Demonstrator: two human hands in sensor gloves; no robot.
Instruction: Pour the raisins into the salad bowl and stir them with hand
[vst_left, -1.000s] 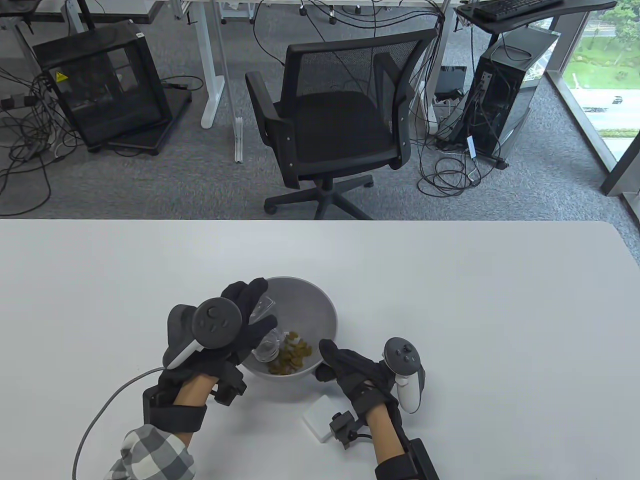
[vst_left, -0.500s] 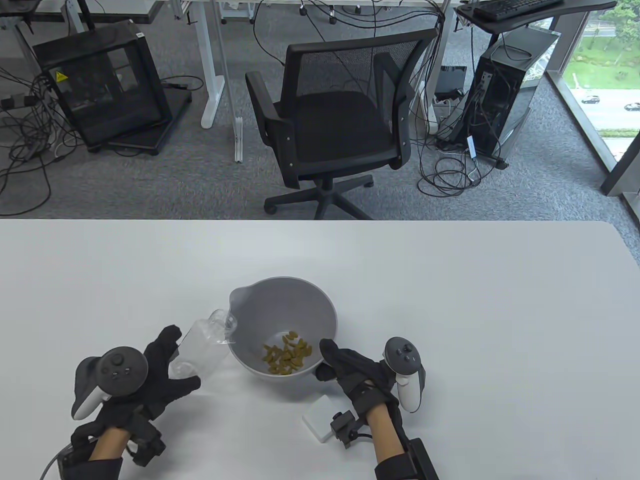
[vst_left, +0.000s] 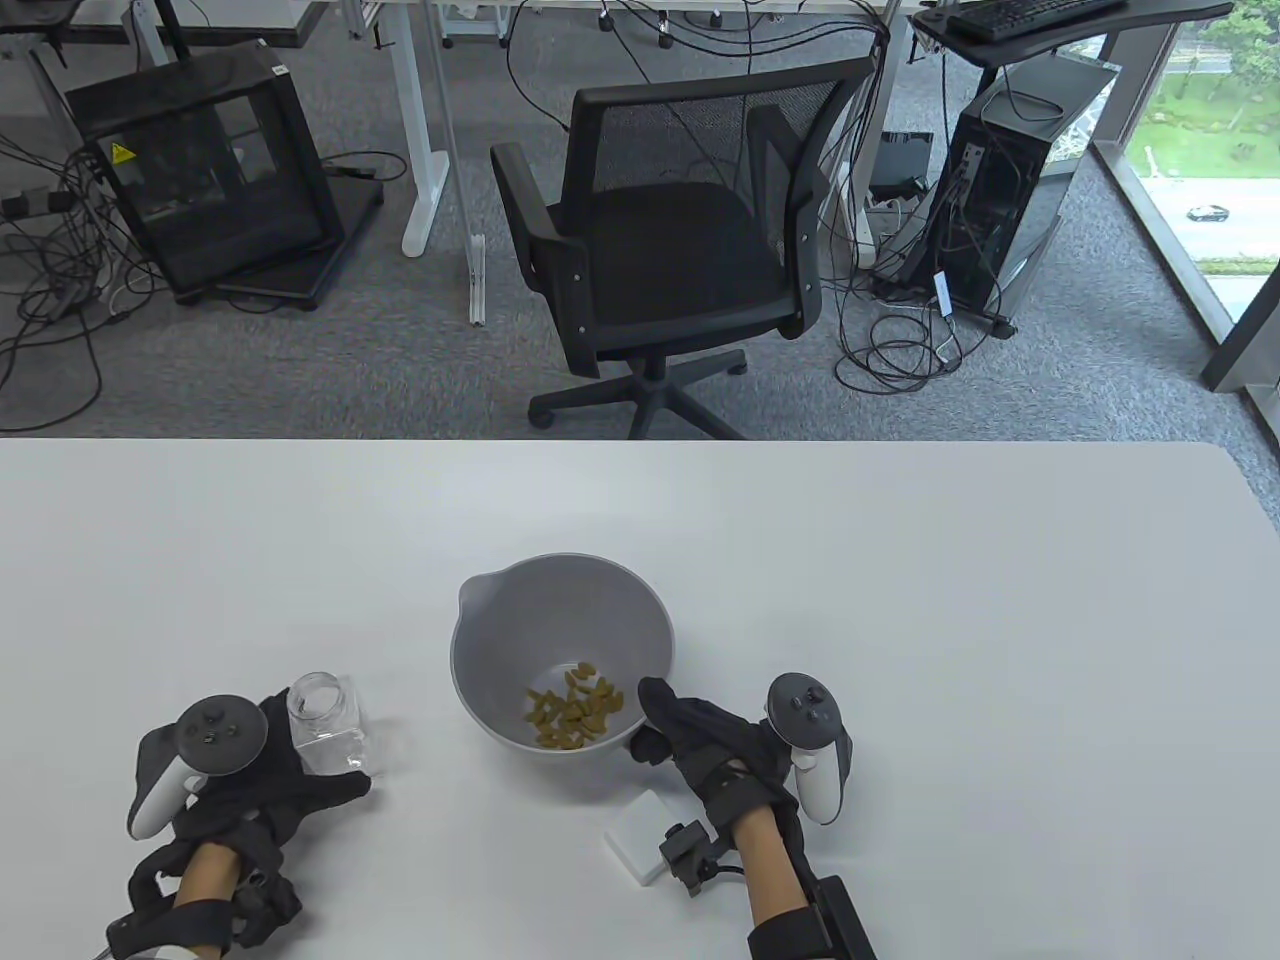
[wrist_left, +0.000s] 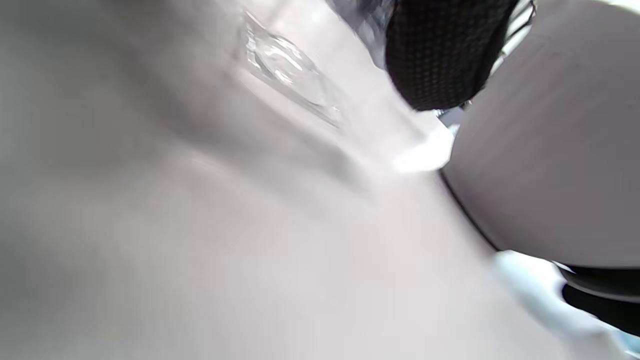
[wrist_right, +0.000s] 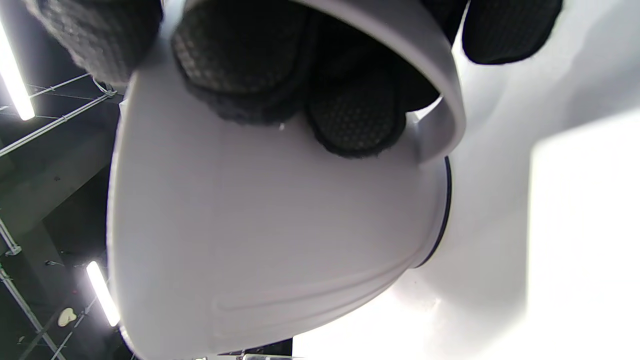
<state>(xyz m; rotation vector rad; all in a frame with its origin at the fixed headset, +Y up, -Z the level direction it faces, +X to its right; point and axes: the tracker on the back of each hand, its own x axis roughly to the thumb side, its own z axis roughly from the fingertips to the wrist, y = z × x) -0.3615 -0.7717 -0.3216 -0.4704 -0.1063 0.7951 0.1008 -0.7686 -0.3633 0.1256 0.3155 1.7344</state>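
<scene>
Left wrist view is basically smear: the jar (wrist_left: 285, 75) is just a blurry glint. Right hand (vst_left: 715, 745) fingertips disappear behind the bowl (vst_left: 500, 610) rim in the table view.

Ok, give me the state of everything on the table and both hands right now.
Jar: upright, open, empty, on table.
Bowl: upright.
Raisins: in bowl.
Left hand: holds jar.
Right hand: grips bowl's handle.
White block: lying beside right wrist.
</scene>
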